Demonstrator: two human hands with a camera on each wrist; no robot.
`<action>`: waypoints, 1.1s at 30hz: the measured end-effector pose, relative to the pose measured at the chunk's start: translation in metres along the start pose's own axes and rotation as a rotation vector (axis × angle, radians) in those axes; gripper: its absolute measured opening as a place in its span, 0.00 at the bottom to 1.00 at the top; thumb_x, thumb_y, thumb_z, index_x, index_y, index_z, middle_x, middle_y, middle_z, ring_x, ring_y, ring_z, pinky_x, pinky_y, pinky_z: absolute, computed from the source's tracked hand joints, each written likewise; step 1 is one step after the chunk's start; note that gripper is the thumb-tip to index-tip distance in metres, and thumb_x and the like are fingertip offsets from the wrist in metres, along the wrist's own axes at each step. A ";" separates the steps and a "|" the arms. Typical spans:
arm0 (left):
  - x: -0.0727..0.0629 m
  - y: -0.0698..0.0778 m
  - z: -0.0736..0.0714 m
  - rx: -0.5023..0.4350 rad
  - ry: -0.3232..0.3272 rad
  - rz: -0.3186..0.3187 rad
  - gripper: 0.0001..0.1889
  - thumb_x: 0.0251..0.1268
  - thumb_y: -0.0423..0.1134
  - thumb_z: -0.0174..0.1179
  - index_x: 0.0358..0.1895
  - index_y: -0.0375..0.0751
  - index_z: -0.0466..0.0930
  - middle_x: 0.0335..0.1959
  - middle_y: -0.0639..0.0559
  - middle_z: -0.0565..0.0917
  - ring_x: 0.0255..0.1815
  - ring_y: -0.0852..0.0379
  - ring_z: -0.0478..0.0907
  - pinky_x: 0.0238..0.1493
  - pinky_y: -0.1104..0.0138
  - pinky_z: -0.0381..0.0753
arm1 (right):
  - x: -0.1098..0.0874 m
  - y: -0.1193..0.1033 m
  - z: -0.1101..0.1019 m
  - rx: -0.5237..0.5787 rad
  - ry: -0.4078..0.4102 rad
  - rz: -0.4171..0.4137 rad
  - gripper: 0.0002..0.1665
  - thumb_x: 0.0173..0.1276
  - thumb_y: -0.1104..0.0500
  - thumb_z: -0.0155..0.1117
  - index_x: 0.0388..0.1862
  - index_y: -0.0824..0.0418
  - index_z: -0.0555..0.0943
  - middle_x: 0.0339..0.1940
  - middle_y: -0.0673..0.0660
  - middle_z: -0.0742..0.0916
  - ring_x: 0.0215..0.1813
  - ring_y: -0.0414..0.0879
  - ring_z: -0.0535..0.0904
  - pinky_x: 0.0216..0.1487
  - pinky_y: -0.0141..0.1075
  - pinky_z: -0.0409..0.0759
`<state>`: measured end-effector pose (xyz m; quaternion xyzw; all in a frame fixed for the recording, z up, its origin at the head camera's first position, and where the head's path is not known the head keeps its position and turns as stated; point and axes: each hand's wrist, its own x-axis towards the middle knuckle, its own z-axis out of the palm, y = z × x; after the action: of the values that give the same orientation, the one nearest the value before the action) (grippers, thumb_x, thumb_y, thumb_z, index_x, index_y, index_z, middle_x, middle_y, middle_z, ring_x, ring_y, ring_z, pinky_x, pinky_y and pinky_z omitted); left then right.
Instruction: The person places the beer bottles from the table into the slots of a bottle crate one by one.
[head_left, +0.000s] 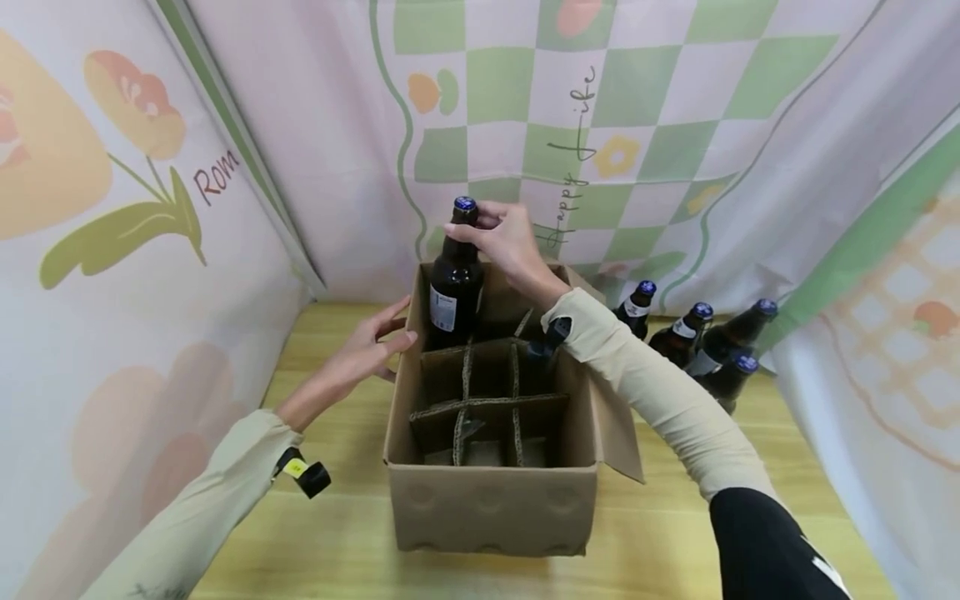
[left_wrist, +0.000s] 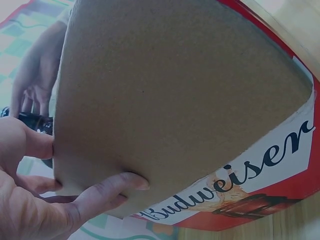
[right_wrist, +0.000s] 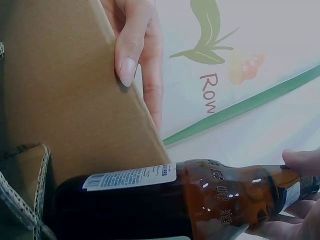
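My right hand (head_left: pixel 510 242): pinches bottle (head_left: pixel 457 279) by neck. My left hand (head_left: pixel 363 350): grips box (head_left: pixel 491 510). Advisable: bottle upright, clear of dividers (head_left: pixel 488 414).

Head view looking down, wrist views close, all sharing the carton (head_left: pixel 491 510)

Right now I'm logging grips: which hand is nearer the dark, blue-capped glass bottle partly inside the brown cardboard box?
Right: the right hand grips the bottle by its neck; the left hand, apart, holds the left wall of the box.
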<state>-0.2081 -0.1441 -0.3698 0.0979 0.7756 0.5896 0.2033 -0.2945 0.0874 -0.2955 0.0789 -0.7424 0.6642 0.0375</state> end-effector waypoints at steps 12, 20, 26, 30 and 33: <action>0.001 0.002 0.001 0.036 -0.005 0.004 0.40 0.81 0.40 0.54 0.87 0.51 0.43 0.84 0.31 0.52 0.75 0.29 0.68 0.39 0.57 0.91 | -0.004 0.016 0.001 -0.052 -0.048 -0.043 0.25 0.65 0.59 0.79 0.60 0.64 0.87 0.49 0.62 0.92 0.42 0.42 0.90 0.40 0.30 0.85; 0.000 0.003 0.003 0.037 -0.008 -0.001 0.40 0.81 0.39 0.53 0.87 0.50 0.43 0.84 0.29 0.51 0.75 0.29 0.67 0.39 0.57 0.91 | -0.006 0.031 0.009 -0.273 -0.145 -0.108 0.18 0.63 0.59 0.81 0.49 0.66 0.90 0.43 0.62 0.93 0.39 0.46 0.91 0.40 0.28 0.85; 0.003 0.005 0.001 0.012 -0.026 -0.036 0.41 0.79 0.39 0.55 0.87 0.50 0.42 0.84 0.30 0.51 0.74 0.28 0.67 0.42 0.55 0.91 | -0.007 0.042 0.014 -0.402 -0.196 -0.146 0.11 0.61 0.61 0.82 0.36 0.68 0.90 0.32 0.62 0.93 0.24 0.41 0.81 0.24 0.26 0.74; 0.007 0.010 -0.005 0.033 -0.036 -0.071 0.41 0.80 0.38 0.53 0.87 0.49 0.41 0.84 0.29 0.51 0.76 0.28 0.65 0.43 0.52 0.92 | -0.005 0.043 0.015 -0.444 -0.221 -0.175 0.11 0.61 0.61 0.82 0.34 0.68 0.90 0.24 0.61 0.90 0.19 0.38 0.72 0.22 0.27 0.68; 0.011 0.014 -0.008 0.057 -0.044 -0.086 0.40 0.81 0.39 0.52 0.87 0.49 0.41 0.84 0.31 0.52 0.77 0.29 0.64 0.42 0.51 0.92 | -0.004 0.046 0.016 -0.479 -0.242 -0.139 0.13 0.61 0.60 0.82 0.40 0.68 0.91 0.21 0.58 0.88 0.19 0.37 0.71 0.22 0.27 0.69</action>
<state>-0.2223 -0.1425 -0.3565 0.0833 0.7908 0.5557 0.2427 -0.2973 0.0769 -0.3426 0.1973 -0.8703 0.4512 0.0114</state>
